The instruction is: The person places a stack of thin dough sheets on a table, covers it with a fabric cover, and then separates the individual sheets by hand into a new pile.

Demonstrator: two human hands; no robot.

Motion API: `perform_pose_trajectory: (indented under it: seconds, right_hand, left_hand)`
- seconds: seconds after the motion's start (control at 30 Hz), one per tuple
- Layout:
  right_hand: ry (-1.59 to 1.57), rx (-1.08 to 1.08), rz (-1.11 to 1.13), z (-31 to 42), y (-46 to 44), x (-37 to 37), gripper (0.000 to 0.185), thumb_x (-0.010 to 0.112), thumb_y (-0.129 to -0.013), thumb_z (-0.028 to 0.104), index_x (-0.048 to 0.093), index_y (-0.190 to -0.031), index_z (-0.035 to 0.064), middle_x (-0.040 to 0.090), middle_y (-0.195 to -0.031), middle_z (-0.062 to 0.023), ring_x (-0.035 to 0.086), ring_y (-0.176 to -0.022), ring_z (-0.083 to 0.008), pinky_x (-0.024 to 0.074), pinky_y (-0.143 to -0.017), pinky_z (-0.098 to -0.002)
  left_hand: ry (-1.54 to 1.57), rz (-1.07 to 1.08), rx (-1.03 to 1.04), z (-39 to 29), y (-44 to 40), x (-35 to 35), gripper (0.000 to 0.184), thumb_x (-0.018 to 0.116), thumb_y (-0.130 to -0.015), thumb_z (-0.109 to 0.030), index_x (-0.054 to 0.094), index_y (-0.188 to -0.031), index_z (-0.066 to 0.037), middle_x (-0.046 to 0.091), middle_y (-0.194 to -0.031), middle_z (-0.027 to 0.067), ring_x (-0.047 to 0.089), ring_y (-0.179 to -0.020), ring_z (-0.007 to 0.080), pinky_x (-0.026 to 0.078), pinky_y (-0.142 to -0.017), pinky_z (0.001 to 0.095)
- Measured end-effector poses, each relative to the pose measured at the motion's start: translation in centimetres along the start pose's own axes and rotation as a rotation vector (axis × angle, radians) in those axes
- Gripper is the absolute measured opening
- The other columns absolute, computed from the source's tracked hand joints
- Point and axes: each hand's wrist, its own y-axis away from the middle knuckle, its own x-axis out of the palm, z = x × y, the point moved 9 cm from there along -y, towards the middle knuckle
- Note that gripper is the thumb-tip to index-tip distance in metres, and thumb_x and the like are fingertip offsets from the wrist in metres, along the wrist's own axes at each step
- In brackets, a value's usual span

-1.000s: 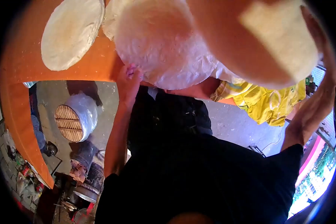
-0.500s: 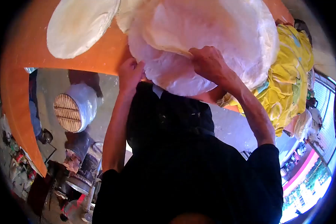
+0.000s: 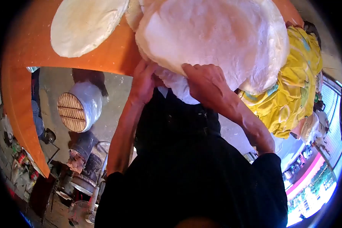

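A pile of large, thin, pale round flatbreads (image 3: 212,41) lies at the top middle, with the uppermost sheet's near edge drawn towards me. My right hand (image 3: 207,81) pinches that edge, thumb and fingers closed on it. Beside it, my left hand (image 3: 143,81) is closed at the pile's left near edge; its fingertips are partly hidden, and it seems to grip a flatbread rim there. Below the right hand, a lower sheet hangs over the table edge against my dark clothing.
An orange tabletop (image 3: 102,60) carries the pile and another pale round flatbread (image 3: 87,26) at the left. Yellow patterned cloth (image 3: 300,83) is bunched at the right. On the floor at left stand a plastic-wrapped, slatted round bundle (image 3: 72,112) and a dark cylinder (image 3: 81,146).
My right hand has come down and slightly left, bringing the top flatbread's edge towards me over the lower sheet. My left hand has shifted a little right.
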Motion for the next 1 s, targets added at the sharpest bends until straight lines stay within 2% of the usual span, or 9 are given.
perform_pose_trajectory:
  seconds: [0.07,0.23,0.4,0.43,0.57,0.63,0.7,0.9,1.0]
  right_hand:
    - [-0.021,0.018,0.044,0.7,-0.2,1.0,0.031,0.061,-0.084,0.018,0.057,-0.109,0.0006,0.064,-0.075,-0.0205,0.063,-0.071,-0.0412,0.0487,-0.063,-0.0498]
    - [-0.118,-0.005,-0.215,1.6,1.0,0.0,0.047,0.071,-0.079,0.030,0.054,-0.111,0.0004,0.065,-0.074,-0.0202,0.063,-0.071,-0.0418,0.0491,-0.063,-0.0497]
    - [0.006,-0.086,-0.088,2.0,-0.6,-2.1,0.044,0.070,-0.076,0.023,0.055,-0.108,-0.0020,0.066,-0.072,-0.0163,0.065,-0.066,-0.0393,0.0475,-0.057,-0.0480]
    - [0.042,-0.153,-0.120,3.6,-0.4,-2.9,0.041,0.069,-0.075,0.020,0.055,-0.107,-0.0020,0.066,-0.072,-0.0161,0.065,-0.066,-0.0384,0.0471,-0.056,-0.0477]
    - [-0.091,-0.597,-0.498,10.6,1.8,-4.0,0.034,0.062,-0.074,0.010,0.057,-0.105,-0.0026,0.065,-0.070,-0.0154,0.065,-0.064,-0.0351,0.0480,-0.055,-0.0467]
    - [-0.201,-0.599,-0.353,12.7,0.0,-6.7,0.024,0.060,-0.075,0.010,0.062,-0.096,-0.0022,0.065,-0.068,-0.0153,0.066,-0.065,-0.0351,0.0512,-0.057,-0.0465]
    - [-0.232,-0.551,-0.056,13.0,-2.2,-8.6,0.021,0.061,-0.075,0.012,0.064,-0.091,-0.0015,0.064,-0.068,-0.0145,0.065,-0.065,-0.0334,0.0518,-0.058,-0.0444]
    - [-0.271,-0.202,-0.207,-2.0,-4.4,-15.4,0.030,0.066,-0.077,0.025,0.065,-0.095,0.0016,0.061,-0.072,-0.0060,0.058,-0.065,-0.0213,0.0447,-0.056,-0.0352]
    - [-0.468,0.147,-0.224,-14.1,-5.5,-13.2,0.035,0.068,-0.077,0.031,0.065,-0.097,0.0032,0.060,-0.074,-0.0017,0.055,-0.065,-0.0153,0.0412,-0.055,-0.0306]
  left_hand:
    - [0.035,0.046,0.024,-0.7,-0.4,0.9,0.034,0.046,-0.099,-0.022,0.047,-0.129,-0.005,0.061,-0.115,0.0117,0.066,-0.097,0.0259,0.060,-0.072,0.0414]
    - [0.105,0.162,0.028,-1.3,0.7,2.7,0.037,0.043,-0.102,-0.027,0.044,-0.131,-0.005,0.060,-0.116,0.0124,0.064,-0.103,0.0267,0.060,-0.073,0.0463]
    - [0.461,0.299,0.054,-1.7,0.3,2.1,0.054,0.035,-0.101,-0.046,0.039,-0.140,-0.008,0.056,-0.131,0.0123,0.057,-0.116,0.0316,0.050,-0.095,0.0513]
    - [0.497,0.174,0.094,-2.1,-0.1,1.7,0.058,0.032,-0.101,-0.046,0.036,-0.144,-0.008,0.049,-0.140,0.0119,0.047,-0.127,0.0306,0.038,-0.106,0.0495]
    - [0.643,0.134,0.179,-0.6,-1.3,-2.5,0.059,0.033,-0.101,-0.047,0.036,-0.145,-0.008,0.048,-0.140,0.0120,0.047,-0.127,0.0301,0.036,-0.109,0.0461]
    - [0.603,0.100,0.223,-0.9,-1.1,-3.7,0.059,0.034,-0.101,-0.047,0.036,-0.145,-0.007,0.048,-0.141,0.0121,0.047,-0.127,0.0299,0.036,-0.109,0.0455]
    - [0.539,0.062,0.279,-1.8,-1.3,-4.8,0.059,0.035,-0.101,-0.046,0.036,-0.144,-0.007,0.048,-0.141,0.0121,0.047,-0.127,0.0298,0.036,-0.108,0.0448]
    - [0.059,-0.083,0.516,-8.4,-1.8,-8.2,0.058,0.038,-0.101,-0.045,0.036,-0.144,-0.005,0.047,-0.141,0.0124,0.047,-0.127,0.0294,0.036,-0.108,0.0428]
    - [0.264,-0.006,0.455,-10.0,-0.4,-6.6,0.058,0.040,-0.101,-0.045,0.039,-0.142,-0.004,0.049,-0.139,0.0124,0.048,-0.125,0.0290,0.038,-0.106,0.0420]
